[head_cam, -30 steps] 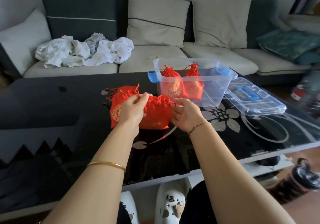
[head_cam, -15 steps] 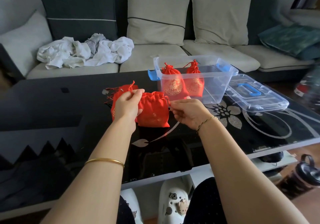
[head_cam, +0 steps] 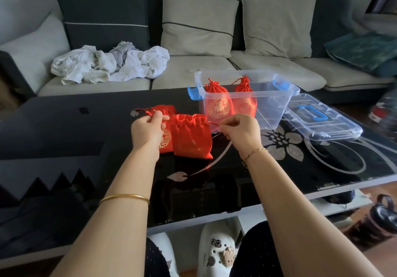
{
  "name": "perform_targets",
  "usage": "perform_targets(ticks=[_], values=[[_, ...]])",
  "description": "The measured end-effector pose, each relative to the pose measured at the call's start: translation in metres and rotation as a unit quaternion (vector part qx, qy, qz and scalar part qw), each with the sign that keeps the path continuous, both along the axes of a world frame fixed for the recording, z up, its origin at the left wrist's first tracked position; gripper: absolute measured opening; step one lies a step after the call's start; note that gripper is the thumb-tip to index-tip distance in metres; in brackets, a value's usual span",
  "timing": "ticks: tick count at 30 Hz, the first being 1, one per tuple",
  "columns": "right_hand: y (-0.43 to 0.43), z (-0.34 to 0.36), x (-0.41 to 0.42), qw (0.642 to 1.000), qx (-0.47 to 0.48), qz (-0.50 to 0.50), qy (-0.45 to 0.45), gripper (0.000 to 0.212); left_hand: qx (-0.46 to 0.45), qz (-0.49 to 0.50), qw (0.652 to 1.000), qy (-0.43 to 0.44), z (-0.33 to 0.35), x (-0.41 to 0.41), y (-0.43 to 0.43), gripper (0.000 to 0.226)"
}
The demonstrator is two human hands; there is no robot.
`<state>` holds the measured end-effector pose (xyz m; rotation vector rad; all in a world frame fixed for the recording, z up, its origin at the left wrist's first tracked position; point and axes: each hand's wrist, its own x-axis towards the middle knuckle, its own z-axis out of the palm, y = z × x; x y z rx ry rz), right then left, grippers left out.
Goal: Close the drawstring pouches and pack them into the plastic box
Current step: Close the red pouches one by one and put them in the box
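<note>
A: Item one, the work surface?
B: Black glass table [head_cam: 86, 139] with a silver flower pattern at its right side. A sofa [head_cam: 193, 70] stands along the far edge.

A: Item two, pouches on the table?
B: Two red drawstring pouches. The front pouch [head_cam: 191, 137] stands near the middle of the table, its mouth gathered into pleats but not fully drawn tight. The second pouch [head_cam: 164, 113] lies just behind and left of it, touching it and partly hidden by the left hand.

A: Item three, the hands?
B: The left hand [head_cam: 147, 130] has its grip narrow, fingertips pinched on the red cord at the left of the front pouch's mouth. The right hand [head_cam: 241, 134] also has a narrow grip, pinching the cord at the right of the mouth. The cord runs taut from the pouch to each hand.

A: Item four, the container?
B: Clear plastic box [head_cam: 277, 105] with blue latches, open, on the far right part of the table, just beyond the right hand. Two closed pouches stand upright inside at its left end: one [head_cam: 218, 103] at left, one [head_cam: 245, 98] to its right, touching.

A: Item five, the cover?
B: Clear lid [head_cam: 322, 122] with a blue handle, flat on the table just right of the box.

A: Item six, other?
B: White crumpled cloth [head_cam: 107, 64] on the sofa seat, far left.
</note>
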<state>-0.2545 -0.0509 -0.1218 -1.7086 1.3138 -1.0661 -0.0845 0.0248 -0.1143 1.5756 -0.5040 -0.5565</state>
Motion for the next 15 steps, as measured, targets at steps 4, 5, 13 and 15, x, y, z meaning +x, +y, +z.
perform_targets(ticks=[4, 5, 13, 15], values=[[-0.0003, -0.0021, 0.0036, 0.996, -0.069, -0.030, 0.052, 0.017, 0.014, 0.004, 1.000, 0.005, 0.0016, 0.0011, -0.0003, 0.032], [-0.0011, -0.0028, 0.0043, 0.994, -0.078, -0.032, 0.063, 0.020, 0.025, 0.007, 1.000, -0.008, 0.0013, 0.0019, -0.0005, 0.033], [-0.0052, -0.0056, 0.0058, 0.998, -0.033, -0.002, 0.059, 0.024, 0.099, 0.053, 0.988, -0.105, 0.0019, 0.0040, 0.0044, 0.037], [-0.0025, -0.0020, 0.0069, 0.991, 0.104, 0.028, -0.075, 0.025, 0.101, 0.050, 0.993, -0.043, 0.0046, 0.0043, 0.0029, 0.033]])
